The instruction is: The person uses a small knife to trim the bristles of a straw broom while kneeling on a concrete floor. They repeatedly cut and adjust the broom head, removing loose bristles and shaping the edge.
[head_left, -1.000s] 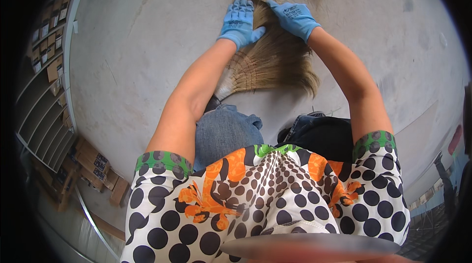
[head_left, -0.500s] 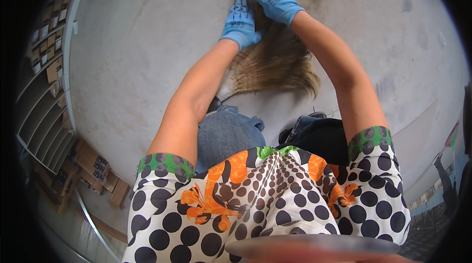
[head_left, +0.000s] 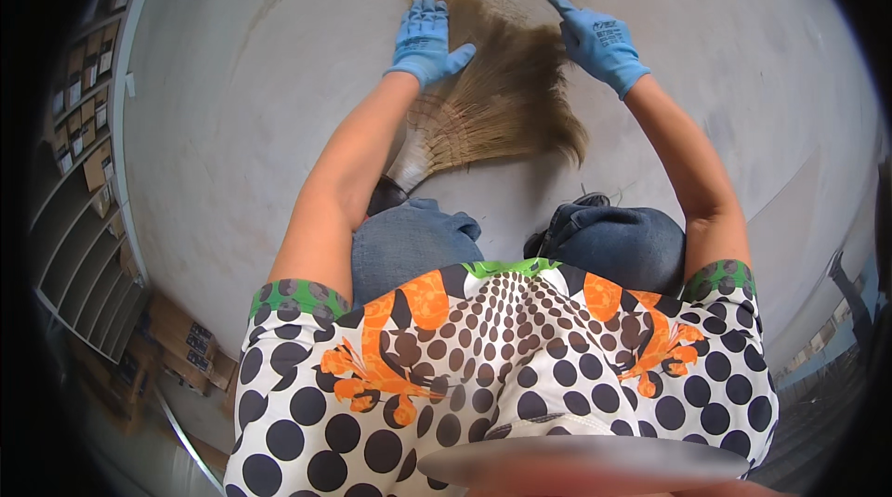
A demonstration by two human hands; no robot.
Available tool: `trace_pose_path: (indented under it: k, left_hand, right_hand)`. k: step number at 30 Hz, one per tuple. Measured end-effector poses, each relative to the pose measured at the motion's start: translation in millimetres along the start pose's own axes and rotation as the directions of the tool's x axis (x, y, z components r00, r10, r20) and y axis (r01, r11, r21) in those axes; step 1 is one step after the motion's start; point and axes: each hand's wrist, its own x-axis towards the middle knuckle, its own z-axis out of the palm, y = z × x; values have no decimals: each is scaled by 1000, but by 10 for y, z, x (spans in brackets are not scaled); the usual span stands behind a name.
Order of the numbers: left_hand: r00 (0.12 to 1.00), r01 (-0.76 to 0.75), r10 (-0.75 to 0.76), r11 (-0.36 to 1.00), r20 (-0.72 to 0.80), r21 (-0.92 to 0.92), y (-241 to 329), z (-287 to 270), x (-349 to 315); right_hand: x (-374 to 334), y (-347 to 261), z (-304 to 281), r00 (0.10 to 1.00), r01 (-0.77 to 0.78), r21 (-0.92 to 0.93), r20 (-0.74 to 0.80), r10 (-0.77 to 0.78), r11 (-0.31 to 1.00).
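In the head view, the broom [head_left: 506, 98] lies fanned on the floor [head_left: 269, 107] before your knees; it looks light, its bristles springy, so its pale neck [head_left: 409, 161] should grip best. Your left hand [head_left: 423, 46] rests flat, fingers extended, on the bristles; your right hand [head_left: 599, 42] is half-curled beside them, its hold impossible to tell.
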Motion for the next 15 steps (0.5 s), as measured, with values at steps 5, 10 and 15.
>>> trace_pose_path:
  k: [5, 10, 15]
  left_hand:
    - [820, -22, -85, 983, -566, -180, 27, -54, -265]
    - [832, -392, 346, 920, -434, -18, 388, -128, -698]
    - [897, -401, 406, 914, -173, 64, 380, -29, -425]
  right_hand:
    - [-338, -234, -190, 913, -17, 23, -407, 25, 1000]
    - [-716, -669, -47, 949, 35, 68, -317, -12, 997]
    - [-475, -914, 164, 994, -3, 135, -103, 17, 991]
